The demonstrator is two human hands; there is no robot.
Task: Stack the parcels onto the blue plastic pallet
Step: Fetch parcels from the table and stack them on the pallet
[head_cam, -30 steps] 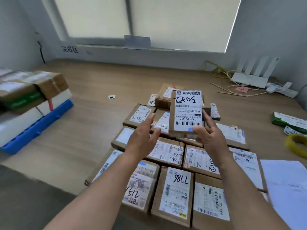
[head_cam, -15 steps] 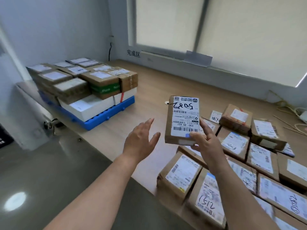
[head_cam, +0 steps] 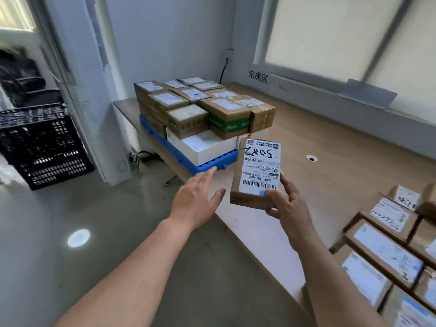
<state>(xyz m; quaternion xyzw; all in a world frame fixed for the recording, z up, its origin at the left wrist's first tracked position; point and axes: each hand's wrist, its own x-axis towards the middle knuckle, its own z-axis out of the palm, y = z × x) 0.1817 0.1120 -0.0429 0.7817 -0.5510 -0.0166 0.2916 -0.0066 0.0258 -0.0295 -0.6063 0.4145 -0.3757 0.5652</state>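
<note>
Desk (head_cam: 330, 185): wooden top.
Blue plastic pallet (head_cam: 207, 165): at the desk's far left corner, carrying stacked parcels (head_cam: 200, 107).
Loose parcels (head_cam: 387, 251): flat at the desk's near right.
Held parcel (head_cam: 257, 171): upright above the desk's near edge, label facing the camera.
Right hand (head_cam: 287, 204): fingers (head_cam: 284, 180) curled round the held parcel's lower end.
Left hand (head_cam: 195, 199): fingers straight, loosely spread, empty, beside the held parcel.

The head camera looks forward and down, close over the table (head_cam: 342, 185).

Parcel-sorting room: labelled parcels (head_cam: 387, 253) (dozens), pallet (head_cam: 205, 165), crate (head_cam: 44, 147).
</note>
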